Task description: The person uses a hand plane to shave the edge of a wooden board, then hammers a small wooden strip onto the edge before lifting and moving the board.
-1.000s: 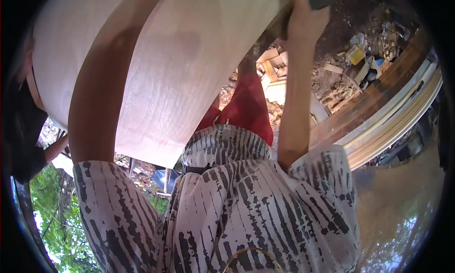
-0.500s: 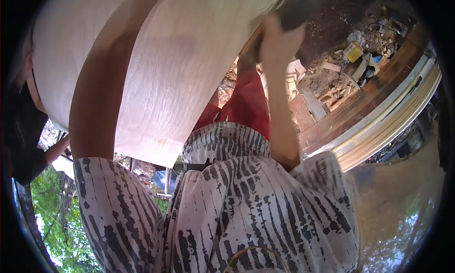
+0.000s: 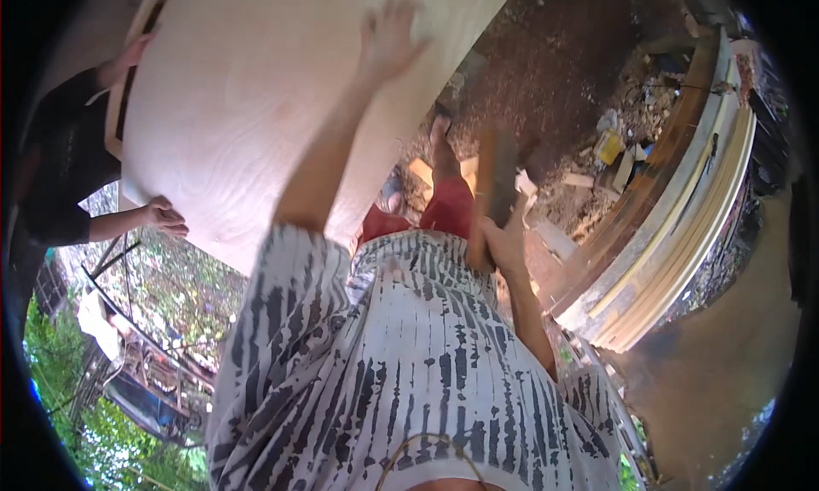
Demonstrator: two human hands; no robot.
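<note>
Pale wooden panel (image 3: 230,107) beneath the left hand (image 3: 392,43)
Over the panel the left hand is held with fingers spread, nothing grasped, contact unclear. Beyond the panel's right edge, a flat brown-and-grey piece (image 3: 496,171) is gripped in the right hand (image 3: 508,245).

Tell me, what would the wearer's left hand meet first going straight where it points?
Probably the pale wooden panel: the left hand points over its surface toward the picture's top, though whether it touches is unclear.
</note>
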